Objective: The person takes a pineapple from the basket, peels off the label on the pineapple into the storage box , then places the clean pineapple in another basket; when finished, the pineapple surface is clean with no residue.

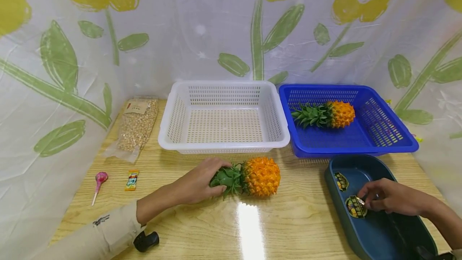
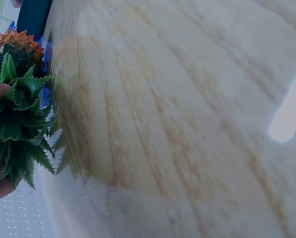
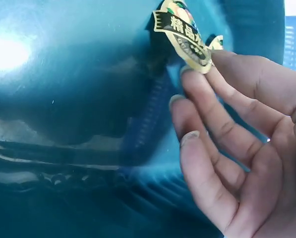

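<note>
My left hand (image 1: 203, 181) grips a pineapple (image 1: 262, 176) by its green leafy crown, the orange fruit pointing right over the wooden table. In the left wrist view the crown (image 2: 19, 119) sits between thumb and fingers. Over the dark teal tray (image 1: 388, 236), my right hand (image 1: 391, 197) pinches a gold-edged sticker (image 1: 356, 206) between thumb and forefinger; the right wrist view shows the sticker (image 3: 185, 37) with Chinese characters on a dark band. A second similar sticker (image 1: 341, 181) lies in the tray's upper left part.
A white basket (image 1: 223, 145) stands at the back. Beside it, a blue basket (image 1: 353, 149) holds another pineapple (image 1: 341, 114) and overlaps the tray's far end. At left lie a bag of pale kernels (image 1: 135, 129), a pink lollipop (image 1: 101, 177) and a small candy packet (image 1: 132, 180).
</note>
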Motion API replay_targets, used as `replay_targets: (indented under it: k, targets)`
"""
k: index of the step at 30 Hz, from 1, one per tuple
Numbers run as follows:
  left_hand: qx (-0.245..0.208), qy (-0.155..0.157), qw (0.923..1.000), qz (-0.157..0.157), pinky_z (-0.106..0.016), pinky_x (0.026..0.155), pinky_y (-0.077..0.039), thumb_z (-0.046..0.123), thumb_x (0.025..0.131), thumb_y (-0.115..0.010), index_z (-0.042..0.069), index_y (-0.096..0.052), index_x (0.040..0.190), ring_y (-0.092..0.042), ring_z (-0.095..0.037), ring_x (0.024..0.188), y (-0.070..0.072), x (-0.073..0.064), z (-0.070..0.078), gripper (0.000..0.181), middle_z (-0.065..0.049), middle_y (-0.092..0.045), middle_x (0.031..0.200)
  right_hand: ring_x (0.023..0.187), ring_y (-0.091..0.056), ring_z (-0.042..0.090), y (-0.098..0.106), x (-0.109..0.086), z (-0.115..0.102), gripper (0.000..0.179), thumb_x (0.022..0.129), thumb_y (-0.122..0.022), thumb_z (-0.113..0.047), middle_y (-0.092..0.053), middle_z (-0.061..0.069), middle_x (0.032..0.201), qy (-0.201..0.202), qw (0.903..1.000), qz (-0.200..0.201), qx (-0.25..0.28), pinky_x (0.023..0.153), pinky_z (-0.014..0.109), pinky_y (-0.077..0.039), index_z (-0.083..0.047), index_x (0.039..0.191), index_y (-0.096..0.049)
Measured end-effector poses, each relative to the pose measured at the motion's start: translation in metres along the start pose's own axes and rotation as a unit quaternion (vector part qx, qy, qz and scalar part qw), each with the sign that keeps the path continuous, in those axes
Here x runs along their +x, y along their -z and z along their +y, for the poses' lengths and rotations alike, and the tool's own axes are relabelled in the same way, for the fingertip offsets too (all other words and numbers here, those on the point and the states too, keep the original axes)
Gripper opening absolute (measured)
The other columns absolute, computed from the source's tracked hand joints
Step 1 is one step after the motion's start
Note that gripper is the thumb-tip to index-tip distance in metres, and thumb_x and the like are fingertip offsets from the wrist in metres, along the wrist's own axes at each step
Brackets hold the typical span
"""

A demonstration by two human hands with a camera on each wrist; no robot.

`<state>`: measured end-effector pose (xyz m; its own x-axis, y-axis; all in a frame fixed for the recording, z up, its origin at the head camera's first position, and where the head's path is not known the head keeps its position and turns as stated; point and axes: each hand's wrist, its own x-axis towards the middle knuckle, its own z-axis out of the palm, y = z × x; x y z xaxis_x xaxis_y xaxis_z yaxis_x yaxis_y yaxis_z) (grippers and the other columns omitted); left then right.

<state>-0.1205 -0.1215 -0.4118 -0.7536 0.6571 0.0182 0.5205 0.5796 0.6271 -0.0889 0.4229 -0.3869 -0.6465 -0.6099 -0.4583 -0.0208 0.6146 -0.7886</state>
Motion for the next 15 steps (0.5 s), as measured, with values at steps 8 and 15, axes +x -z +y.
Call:
replay_targets:
  k: [8,15]
  targets:
    - [0.001,-0.001,1.0,-0.001,-0.045,0.095,-0.051,0.024,0.093,-0.072,0.014,-0.049,0.141,-0.05,-0.026,0.126,0.0001,0.0005,-0.0002,0.055,-0.009,-0.052,0.141,0.072,-0.058,0.005,0.0014,-0.0015,-0.0037,0.032,0.099,-0.057,-0.007,-0.071,0.007,0.1,-0.051,0.9987,0.003,-0.006,0.052,0.026,-0.047,0.016,0.122,-0.059]
    - [0.005,-0.003,1.0,-0.001,-0.044,0.094,-0.051,0.024,0.093,-0.072,0.013,-0.049,0.141,-0.051,-0.026,0.125,0.0004,0.0006,0.0001,0.055,-0.009,-0.053,0.14,0.079,-0.062,0.006,0.0038,-0.0036,-0.0086,0.034,0.1,-0.06,-0.012,-0.069,0.014,0.105,-0.077,0.9957,0.036,-0.039,0.057,0.031,-0.051,0.012,0.123,-0.058]
